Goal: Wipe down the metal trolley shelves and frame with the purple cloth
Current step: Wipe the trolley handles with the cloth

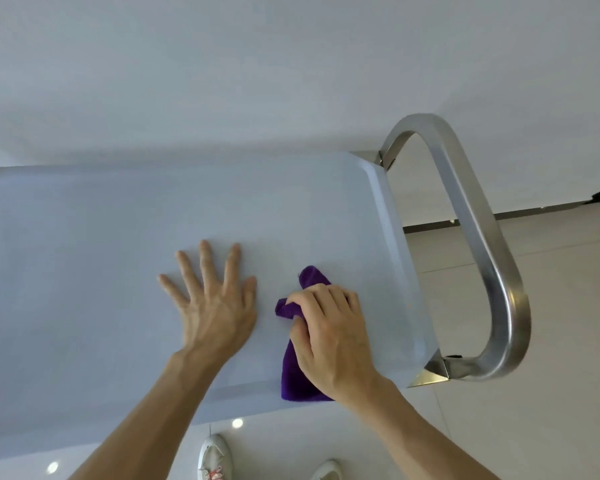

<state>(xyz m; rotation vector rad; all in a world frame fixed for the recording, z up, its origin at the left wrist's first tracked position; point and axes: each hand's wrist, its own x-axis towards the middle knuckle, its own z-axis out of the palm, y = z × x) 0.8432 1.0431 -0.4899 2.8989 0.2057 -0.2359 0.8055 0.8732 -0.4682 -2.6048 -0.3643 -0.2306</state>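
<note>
The trolley's top shelf (101,237) is a pale, shiny metal surface that fills the middle of the head view. Its curved steel handle (478,216) loops out from the right end. A purple cloth (293,372) lies bunched on the shelf near the front right corner, one end draped over the front edge. My right hand (329,334) grips the cloth with curled fingers and holds it against the shelf. My left hand (215,299) lies flat on the shelf just left of the cloth, fingers spread.
A white wall stands right behind the trolley. Glossy pale floor tiles (551,393) show to the right and below the shelf. My white shoes (215,457) are on the floor under the front edge.
</note>
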